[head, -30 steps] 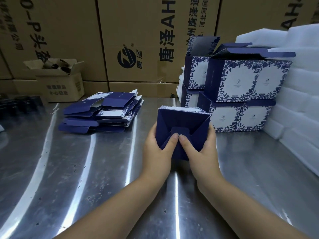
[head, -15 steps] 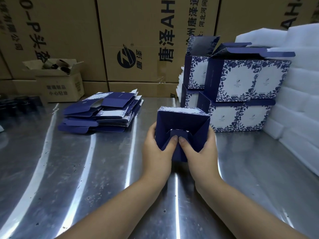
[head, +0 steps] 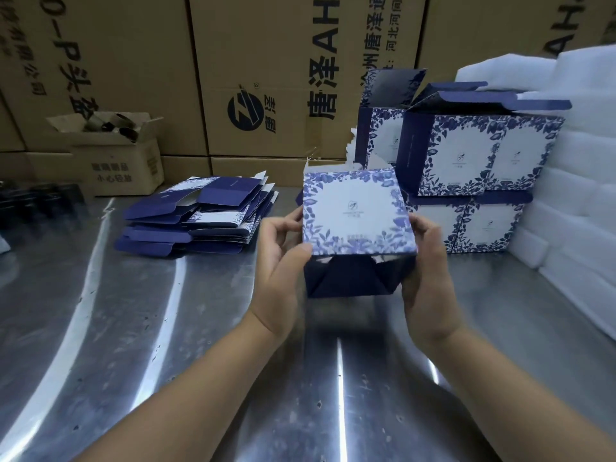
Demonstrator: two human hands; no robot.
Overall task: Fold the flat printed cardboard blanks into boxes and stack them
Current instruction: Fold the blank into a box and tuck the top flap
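Note:
A folded blue-and-white floral box (head: 356,215) is held above the steel table (head: 166,345), its printed face tilted up and its dark blue closed bottom (head: 353,278) toward me. My left hand (head: 283,268) grips its left side, thumb at the lower left corner. My right hand (head: 426,271) grips its right side. A pile of flat printed blanks (head: 196,221) lies on the table to the left. A stack of finished boxes (head: 466,175), two layers high with lids open on top, stands at the right behind the held box.
Large brown shipping cartons (head: 266,78) wall off the back. A small open carton (head: 116,155) sits at the back left. White foam sheets (head: 573,178) are piled along the right edge. Dark items (head: 36,201) lie at the far left.
Both thumbs were pressing the bottom flaps inward. Now the box has been lifted and turned so its printed face shows on top, with the hands shifted to its sides.

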